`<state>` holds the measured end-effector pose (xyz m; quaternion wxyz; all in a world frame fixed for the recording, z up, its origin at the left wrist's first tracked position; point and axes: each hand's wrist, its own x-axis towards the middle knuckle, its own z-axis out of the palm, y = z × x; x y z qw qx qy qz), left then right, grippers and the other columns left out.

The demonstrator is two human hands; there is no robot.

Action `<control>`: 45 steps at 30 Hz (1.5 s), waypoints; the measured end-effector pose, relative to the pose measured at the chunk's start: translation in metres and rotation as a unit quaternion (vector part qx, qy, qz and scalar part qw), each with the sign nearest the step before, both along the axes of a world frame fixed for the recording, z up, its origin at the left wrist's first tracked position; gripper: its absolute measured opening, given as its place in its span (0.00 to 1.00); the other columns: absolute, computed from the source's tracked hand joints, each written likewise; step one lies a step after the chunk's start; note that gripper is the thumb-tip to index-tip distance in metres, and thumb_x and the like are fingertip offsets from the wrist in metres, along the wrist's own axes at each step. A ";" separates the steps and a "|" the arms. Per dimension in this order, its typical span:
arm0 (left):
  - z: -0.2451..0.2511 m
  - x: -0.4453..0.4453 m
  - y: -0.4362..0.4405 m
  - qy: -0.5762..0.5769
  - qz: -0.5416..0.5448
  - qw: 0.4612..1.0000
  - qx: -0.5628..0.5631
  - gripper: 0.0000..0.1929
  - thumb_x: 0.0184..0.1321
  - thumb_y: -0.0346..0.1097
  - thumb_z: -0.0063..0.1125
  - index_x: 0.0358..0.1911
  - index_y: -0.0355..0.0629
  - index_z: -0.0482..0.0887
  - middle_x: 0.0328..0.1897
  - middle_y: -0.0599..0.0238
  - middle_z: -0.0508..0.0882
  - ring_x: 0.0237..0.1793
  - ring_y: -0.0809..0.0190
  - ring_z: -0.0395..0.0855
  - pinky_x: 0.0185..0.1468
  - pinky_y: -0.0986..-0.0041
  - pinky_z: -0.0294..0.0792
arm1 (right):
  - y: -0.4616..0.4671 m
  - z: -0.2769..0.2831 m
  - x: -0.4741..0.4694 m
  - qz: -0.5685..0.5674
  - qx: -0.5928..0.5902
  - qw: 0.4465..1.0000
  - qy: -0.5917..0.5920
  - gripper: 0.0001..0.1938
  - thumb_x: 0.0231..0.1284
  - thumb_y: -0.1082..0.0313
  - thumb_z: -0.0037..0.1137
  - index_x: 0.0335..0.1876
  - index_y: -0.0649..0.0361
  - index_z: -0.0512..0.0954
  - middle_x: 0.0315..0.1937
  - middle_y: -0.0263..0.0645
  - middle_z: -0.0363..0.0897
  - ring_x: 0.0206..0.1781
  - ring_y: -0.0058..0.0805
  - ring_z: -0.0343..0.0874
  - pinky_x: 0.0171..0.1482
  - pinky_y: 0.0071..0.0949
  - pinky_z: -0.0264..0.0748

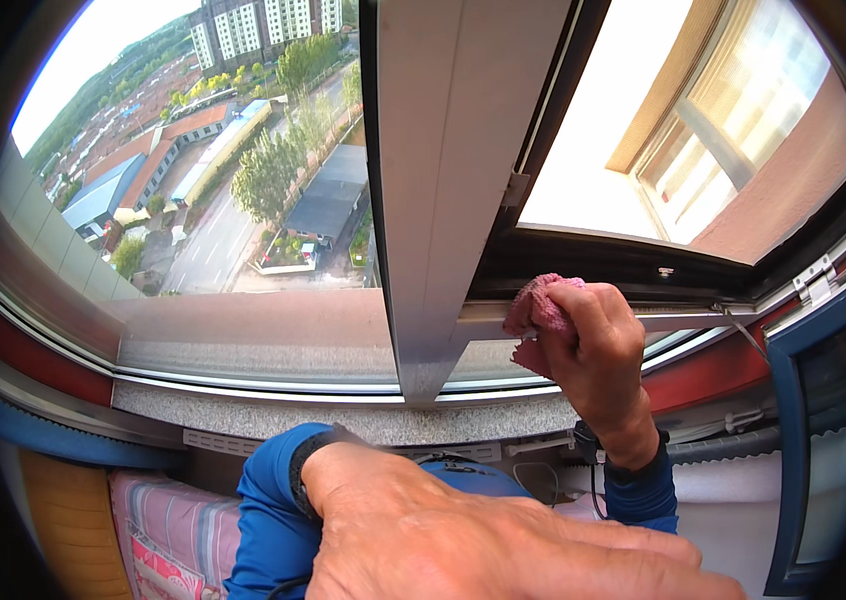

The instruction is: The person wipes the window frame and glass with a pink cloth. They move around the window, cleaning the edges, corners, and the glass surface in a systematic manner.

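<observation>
My right hand (603,360) grips a crumpled pink cloth (543,307). The cloth touches the bottom rail (483,319) of a window opening, close to where it meets the broad upright mullion (434,187). A loose corner of the cloth hangs below the rail. Much nearer to the camera, my left hand (460,525) reaches across the lower middle of the view, its back towards me. Its fingers point right; the palm side and some fingertips are hidden, so whether it holds anything cannot be seen. Both arms wear blue sleeves with dark cuffs.
A blue-framed sash (787,450) stands swung inward at right, with a hinge (814,279) at its top. A speckled stone sill (468,424) runs below the glass. At lower left lies striped pink bedding (175,517). Outside, a road (216,247) lies far below.
</observation>
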<state>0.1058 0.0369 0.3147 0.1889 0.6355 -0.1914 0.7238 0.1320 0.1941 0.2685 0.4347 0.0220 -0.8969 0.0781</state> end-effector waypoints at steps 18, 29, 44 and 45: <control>-0.001 0.001 0.001 -0.017 0.002 1.000 0.013 0.40 0.79 0.65 0.47 0.62 0.24 0.83 0.68 0.11 0.69 0.58 0.23 0.79 0.59 0.43 0.75 | -0.002 0.000 0.002 0.000 -0.016 1.000 -0.004 0.17 0.50 0.82 0.70 0.47 0.57 0.82 0.37 0.42 0.84 0.39 0.43 0.86 0.41 0.37 0.84; -0.001 0.001 0.001 -0.024 0.004 0.999 0.026 0.39 0.79 0.64 0.48 0.60 0.24 0.85 0.67 0.10 0.70 0.56 0.22 0.80 0.57 0.43 0.76 | 0.000 0.000 0.001 0.008 -0.007 1.000 0.007 0.18 0.50 0.80 0.72 0.47 0.57 0.82 0.37 0.42 0.83 0.38 0.43 0.85 0.40 0.37 0.83; -0.002 -0.006 -0.004 -0.013 0.010 1.000 0.014 0.39 0.78 0.64 0.49 0.64 0.24 0.82 0.69 0.11 0.69 0.60 0.21 0.78 0.60 0.38 0.72 | 0.000 -0.002 -0.001 0.016 -0.024 0.999 0.019 0.19 0.47 0.78 0.74 0.47 0.56 0.82 0.35 0.41 0.83 0.38 0.46 0.84 0.40 0.40 0.83; -0.002 -0.008 -0.005 -0.005 0.005 1.000 0.008 0.39 0.78 0.64 0.49 0.64 0.24 0.81 0.69 0.11 0.69 0.61 0.21 0.77 0.61 0.38 0.71 | 0.000 -0.002 -0.001 0.013 -0.021 1.000 0.019 0.19 0.48 0.78 0.74 0.47 0.56 0.82 0.35 0.41 0.83 0.38 0.46 0.84 0.40 0.40 0.83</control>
